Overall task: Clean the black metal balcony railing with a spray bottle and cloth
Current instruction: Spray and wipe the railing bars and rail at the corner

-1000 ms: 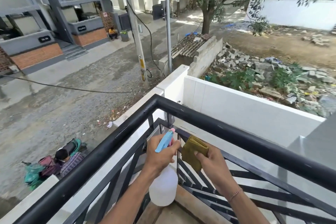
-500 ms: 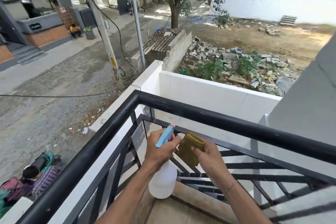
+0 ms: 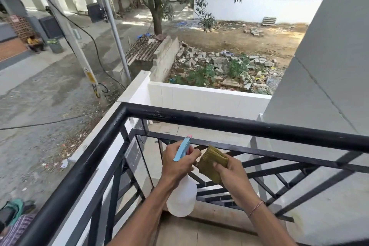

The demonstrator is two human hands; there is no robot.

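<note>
Left hand: the left hand (image 3: pixel 177 163) is wrapped round the neck of the bottle (image 3: pixel 182 195), fingers curled at the blue trigger head (image 3: pixel 182 148); the white body hangs below the fist.
Why so: held by the neck, the nozzle points away from the person toward the inner bars, so it looks ready to spray them or the cloth, though no mist shows.
Right hand: the right hand (image 3: pixel 232 177) grips a folded olive cloth (image 3: pixel 212 163), thumb on top and fingers closed underneath.
Why so: folded thick, the cloth makes a firm pad, and it sits just beside the nozzle, near enough to be wetted first.
Railing: the black railing (image 3: pixel 229 124) turns a corner at upper left; its top bar runs across above both hands, and the diagonal bars lie behind and below them.
Contact: neither cloth nor bottle appears to touch the metal.
Rail surface: pale scuffs or dust marks show on the top bar near the corner.
Stage: my guess is that wiping here is not yet begun.
Writing: none readable; the bottle carries no visible label, and a yellow tag on the pole (image 3: pixel 90 77) below is too small to read.
</note>
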